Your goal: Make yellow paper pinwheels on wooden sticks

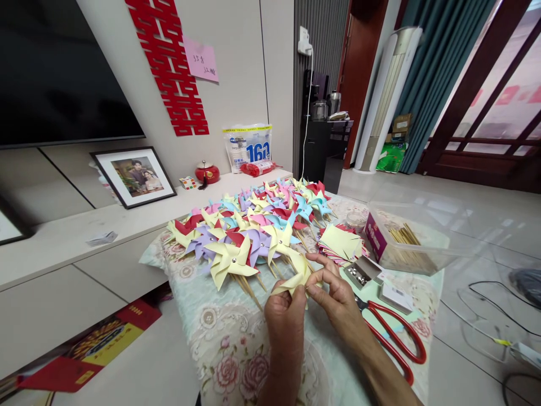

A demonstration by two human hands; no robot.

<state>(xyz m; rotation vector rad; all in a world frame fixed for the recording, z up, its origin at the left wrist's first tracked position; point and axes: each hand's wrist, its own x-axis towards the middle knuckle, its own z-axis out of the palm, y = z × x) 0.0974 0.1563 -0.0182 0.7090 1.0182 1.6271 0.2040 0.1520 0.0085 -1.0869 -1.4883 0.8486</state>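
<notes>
Both my hands hold a pale yellow paper pinwheel point(299, 265) above the front of the table, its blades partly folded in. My left hand point(284, 310) pinches its lower left part between thumb and fingers. From the right, my right hand point(332, 290) grips the paper near its centre, fingers closed. Whatever is at the pinwheel's centre is hidden by my fingertips. Just beyond lie many finished-looking pinwheels point(230, 260) on sticks, in yellow, purple, red, pink and blue. A small open box of silver pins point(358, 275) sits right of my right hand, beside red-handled scissors point(395, 332).
A stack of cut paper squares point(340, 242) lies behind the pin box. To its right stands a clear plastic bin point(416, 262) with thin wooden sticks. A floral cloth point(236, 338) covers the table. Behind it, a white cabinet point(127, 231) carries a framed photo point(135, 176).
</notes>
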